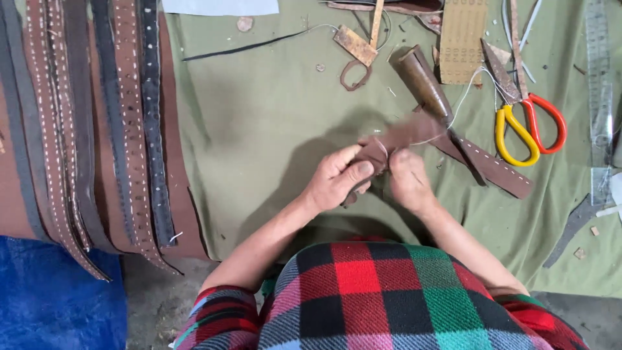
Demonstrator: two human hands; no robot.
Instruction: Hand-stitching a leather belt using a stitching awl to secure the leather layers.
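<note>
Your left hand (pixel 337 181) pinches the folded end of a brown leather strap (pixel 414 133) at the middle of the green-covered bench (pixel 259 129), thumb pressed on top. Your right hand (pixel 409 181) grips the same end, fingers curled around it. Orange-and-yellow scissors (pixel 528 126) lie at two o'clock; stitched straps (pixel 97 129) at nine o'clock.

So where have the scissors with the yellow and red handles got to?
In the head view the scissors lie on the green cloth at the upper right, beyond the right hand, beside the clear ruler.
</note>
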